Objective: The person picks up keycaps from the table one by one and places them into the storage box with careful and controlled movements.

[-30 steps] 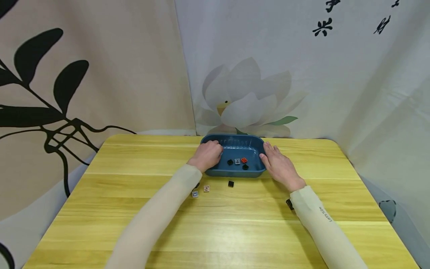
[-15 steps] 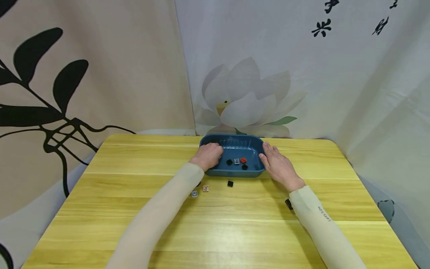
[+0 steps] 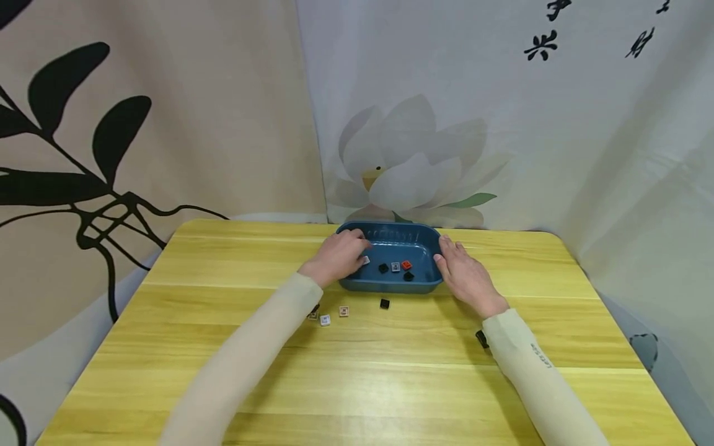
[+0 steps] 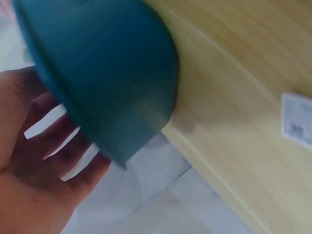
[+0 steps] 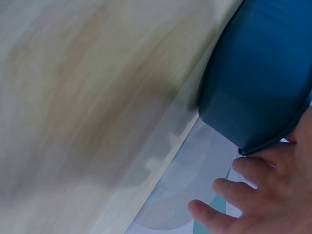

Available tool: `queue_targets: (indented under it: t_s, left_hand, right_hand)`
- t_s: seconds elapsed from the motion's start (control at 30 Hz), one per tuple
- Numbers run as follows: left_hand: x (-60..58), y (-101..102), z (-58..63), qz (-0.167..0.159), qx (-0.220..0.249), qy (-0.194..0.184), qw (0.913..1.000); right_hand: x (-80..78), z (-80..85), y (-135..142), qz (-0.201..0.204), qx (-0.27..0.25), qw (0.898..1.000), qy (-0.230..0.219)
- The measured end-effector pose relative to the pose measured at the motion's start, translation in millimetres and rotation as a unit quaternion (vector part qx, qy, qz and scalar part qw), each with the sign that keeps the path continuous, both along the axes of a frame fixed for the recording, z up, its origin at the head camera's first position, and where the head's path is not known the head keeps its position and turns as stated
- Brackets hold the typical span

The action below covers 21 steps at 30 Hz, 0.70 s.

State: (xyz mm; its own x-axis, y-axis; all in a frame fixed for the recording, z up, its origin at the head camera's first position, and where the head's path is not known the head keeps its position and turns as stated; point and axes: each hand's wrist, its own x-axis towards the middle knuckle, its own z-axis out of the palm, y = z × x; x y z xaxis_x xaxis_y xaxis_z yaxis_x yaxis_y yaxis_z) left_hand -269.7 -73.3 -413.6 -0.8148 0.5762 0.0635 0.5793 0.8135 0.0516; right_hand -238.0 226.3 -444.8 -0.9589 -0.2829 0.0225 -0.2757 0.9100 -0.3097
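Behind the wooden table [image 3: 418, 371] hangs a lotus-printed curtain [image 3: 413, 142]. The left hand [image 3: 336, 255], fingers loosely spread, reaches over the blue tray [image 3: 390, 287]; the right hand [image 3: 467, 277], straight-fingered, only touches it.

Black brush characters [image 3: 540, 45] stand on the curtain [image 3: 613, 142], small lettering [image 3: 541, 355] on the right sleeve [image 3: 515, 341] and a mark [image 4: 296, 130] on a white block [image 4: 298, 117], none surely legible.

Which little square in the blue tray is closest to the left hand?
The white one right beside the left hand; the red one, two black ones and other pale one lie farther right.
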Motion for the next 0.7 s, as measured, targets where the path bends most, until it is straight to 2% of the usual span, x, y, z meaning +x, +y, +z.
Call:
queue_targets:
  t_s: [0.17, 0.27, 0.43, 0.7]
  left_hand:
    - [11.9, -21, 11.2, 0.015, 0.043, 0.015, 0.9988]
    - [18.9, -35, 13.4, 0.023, 0.064, 0.028, 0.9973]
    - [29.0, -61, 11.0, 0.028, 0.1, 0.051, 0.9933]
    - [43.3, -89, 5.8, 0.054, 0.101, 0.036, 0.9928]
  right_hand:
    - [0.3, 0.1, 0, 0.003, -0.001, 1.0, 0.002]
    - [0.9, 0.4, 0, 0.003, -0.005, 1.0, 0.002]
    - [1.1, 0.2, -1, 0.001, -0.009, 1.0, 0.001]
    - [-0.3, 0.1, -1, -0.002, -0.01, 1.0, 0.002]
